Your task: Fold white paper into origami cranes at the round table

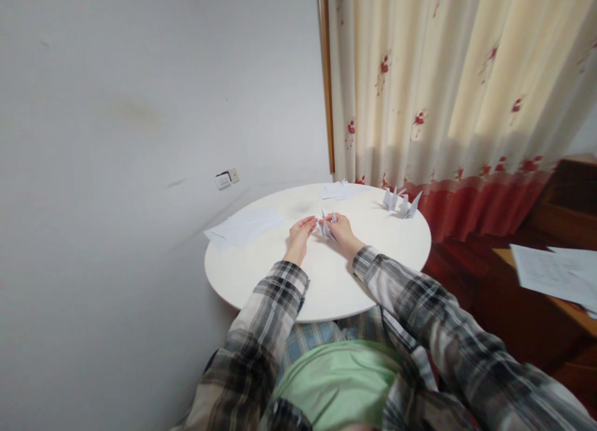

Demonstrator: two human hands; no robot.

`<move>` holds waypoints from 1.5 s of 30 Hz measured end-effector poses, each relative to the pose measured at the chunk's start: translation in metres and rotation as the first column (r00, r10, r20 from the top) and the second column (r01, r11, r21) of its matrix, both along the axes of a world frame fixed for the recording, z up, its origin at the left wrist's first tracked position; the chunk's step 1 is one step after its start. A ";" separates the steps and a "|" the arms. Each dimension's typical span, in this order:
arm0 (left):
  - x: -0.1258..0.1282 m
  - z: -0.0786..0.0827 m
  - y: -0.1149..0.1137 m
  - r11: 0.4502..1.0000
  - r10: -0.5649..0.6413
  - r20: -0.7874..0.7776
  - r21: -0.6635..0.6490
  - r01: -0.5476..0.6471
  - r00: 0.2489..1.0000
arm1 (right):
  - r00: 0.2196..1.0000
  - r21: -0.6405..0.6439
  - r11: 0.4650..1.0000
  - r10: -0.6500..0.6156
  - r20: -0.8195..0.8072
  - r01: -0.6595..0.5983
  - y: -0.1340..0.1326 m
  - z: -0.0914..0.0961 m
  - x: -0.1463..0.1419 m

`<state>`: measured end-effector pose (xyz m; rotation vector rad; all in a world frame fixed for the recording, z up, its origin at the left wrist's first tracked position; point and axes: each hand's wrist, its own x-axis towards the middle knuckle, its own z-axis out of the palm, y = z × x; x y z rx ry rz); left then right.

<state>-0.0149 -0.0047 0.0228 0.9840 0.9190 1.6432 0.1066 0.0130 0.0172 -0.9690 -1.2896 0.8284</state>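
Both my hands rest over the middle of a round white table (261,282). Between them is a small folded piece of pale paper (325,227), partly shaped, with points sticking up. My left hand (301,232) pinches its left side with curled fingers. My right hand (341,229) grips its right side, fingers closed on the folds. Much of the paper is hidden by my fingers.
Two finished folded paper cranes (400,203) stand at the table's far right edge. Loose white sheets (245,227) lie at the left, more paper (339,190) at the far edge. A flowered curtain (448,95) hangs behind. A wooden desk with papers (555,272) is on the right. A wall socket (226,178) sits on the left.
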 end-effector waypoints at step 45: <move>0.002 0.001 0.000 0.997 0.056 -0.024 0.059 -0.054 0.998 | 0.999 0.041 0.999 0.029 -0.034 -0.028 0.003 -0.005 0.002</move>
